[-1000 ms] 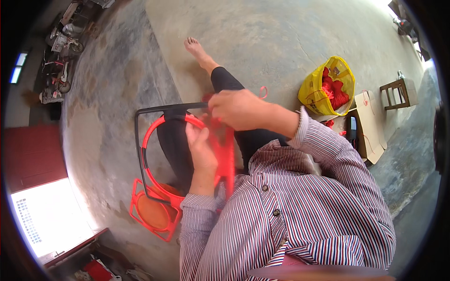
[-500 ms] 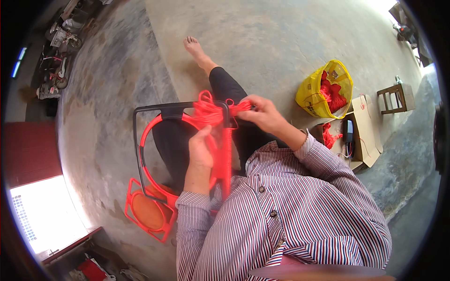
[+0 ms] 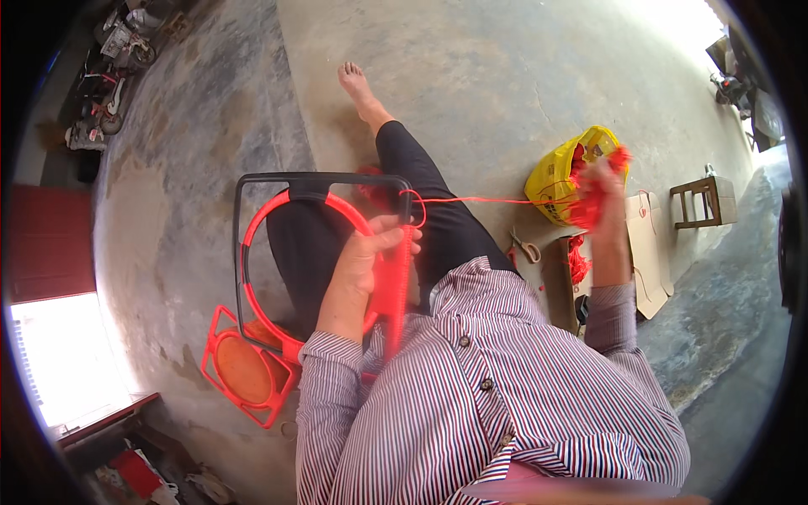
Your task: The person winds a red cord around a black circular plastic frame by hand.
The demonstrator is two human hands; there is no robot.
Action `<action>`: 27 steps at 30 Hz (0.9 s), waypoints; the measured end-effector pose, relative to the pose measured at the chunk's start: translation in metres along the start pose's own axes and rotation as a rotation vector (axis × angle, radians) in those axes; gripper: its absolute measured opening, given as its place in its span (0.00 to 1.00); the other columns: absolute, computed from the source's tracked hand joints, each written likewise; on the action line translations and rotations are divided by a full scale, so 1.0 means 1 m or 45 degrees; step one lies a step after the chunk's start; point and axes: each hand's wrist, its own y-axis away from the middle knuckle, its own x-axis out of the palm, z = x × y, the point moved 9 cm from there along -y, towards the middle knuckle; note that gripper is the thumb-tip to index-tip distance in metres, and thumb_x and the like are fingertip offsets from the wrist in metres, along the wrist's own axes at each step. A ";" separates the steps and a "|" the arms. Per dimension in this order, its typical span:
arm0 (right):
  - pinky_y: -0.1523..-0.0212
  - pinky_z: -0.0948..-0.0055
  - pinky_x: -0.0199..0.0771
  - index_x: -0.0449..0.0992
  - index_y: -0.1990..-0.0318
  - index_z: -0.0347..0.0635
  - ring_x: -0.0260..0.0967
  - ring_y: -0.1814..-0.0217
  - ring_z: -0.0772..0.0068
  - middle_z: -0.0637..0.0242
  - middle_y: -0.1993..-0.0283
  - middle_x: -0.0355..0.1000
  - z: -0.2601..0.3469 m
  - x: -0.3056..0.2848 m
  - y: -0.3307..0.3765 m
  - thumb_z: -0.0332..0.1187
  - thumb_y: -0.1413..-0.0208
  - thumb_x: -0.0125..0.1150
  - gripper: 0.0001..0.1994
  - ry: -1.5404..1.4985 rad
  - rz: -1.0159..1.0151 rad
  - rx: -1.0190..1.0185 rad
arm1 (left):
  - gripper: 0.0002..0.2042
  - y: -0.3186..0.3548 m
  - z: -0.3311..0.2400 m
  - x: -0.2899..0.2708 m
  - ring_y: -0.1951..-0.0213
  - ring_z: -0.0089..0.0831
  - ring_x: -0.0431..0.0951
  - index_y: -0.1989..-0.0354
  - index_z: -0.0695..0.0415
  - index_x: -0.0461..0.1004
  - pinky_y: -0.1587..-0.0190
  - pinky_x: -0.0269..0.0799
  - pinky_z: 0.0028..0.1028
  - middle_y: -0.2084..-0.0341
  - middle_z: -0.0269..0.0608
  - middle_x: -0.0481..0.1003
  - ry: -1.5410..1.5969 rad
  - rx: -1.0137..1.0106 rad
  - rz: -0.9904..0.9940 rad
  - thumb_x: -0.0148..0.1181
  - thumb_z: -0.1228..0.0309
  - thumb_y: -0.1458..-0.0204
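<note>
**Seated worker draws red cord across a hoop frame**

Head view. The person sits on the grey concrete floor (image 3: 210,126), one bare foot (image 3: 355,82) stretched forward, wearing a striped shirt and dark trousers. Across the lap lies a black rounded-square metal frame (image 3: 238,252) with a red circular hoop (image 3: 261,220) fitted inside it.

The left hand (image 3: 364,257) is closed round the hoop's near rim, beside an upright red wrapped bar (image 3: 401,286), fingers curled over the edge and thumb alongside. Grip is firm and in contact.

The right hand (image 3: 599,195) is raised well out to the person's right, above the yellow plastic bag (image 3: 555,181). It is clamped on a bundle of red cord (image 3: 593,198); the fingers are largely hidden by the bundle. From this bundle a single thin red strand (image 3: 480,200) runs taut and nearly level back to the top of the frame, where it loops at the bar.

Further items noted: a red square frame with an orange disc (image 3: 244,370) lies on the floor at the person's left, touching the black frame's lower corner. Scissors (image 3: 526,247) lie on the floor near the bag. Flat brown cardboard (image 3: 644,248) and a small wooden stool (image 3: 703,200) sit further right. More red cord fills the bag.
</note>
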 end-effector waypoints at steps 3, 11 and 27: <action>0.71 0.78 0.71 0.68 0.46 0.44 0.65 0.73 0.82 0.74 0.69 0.68 -0.074 0.107 0.041 0.26 0.42 0.55 0.16 0.151 0.354 0.287 | 0.15 0.001 0.002 0.002 0.67 0.37 0.81 0.54 0.64 0.73 0.61 0.79 0.33 0.64 0.51 0.79 0.026 -0.010 0.010 0.64 0.77 0.51; 0.79 0.79 0.66 0.67 0.56 0.39 0.65 0.79 0.81 0.71 0.73 0.67 -0.076 0.178 0.102 0.24 0.41 0.55 0.07 0.339 0.888 0.458 | 0.21 -0.001 0.002 -0.001 0.68 0.40 0.81 0.49 0.58 0.69 0.63 0.80 0.33 0.66 0.52 0.78 0.107 0.065 0.010 0.65 0.80 0.53; 0.59 0.70 0.73 0.76 0.54 0.34 0.73 0.62 0.72 0.63 0.62 0.76 -0.097 0.165 0.100 0.36 0.44 0.57 0.15 0.925 1.372 0.092 | 0.12 -0.007 0.004 -0.012 0.70 0.36 0.81 0.59 0.61 0.74 0.67 0.80 0.32 0.68 0.49 0.78 0.044 -0.019 -0.019 0.60 0.64 0.43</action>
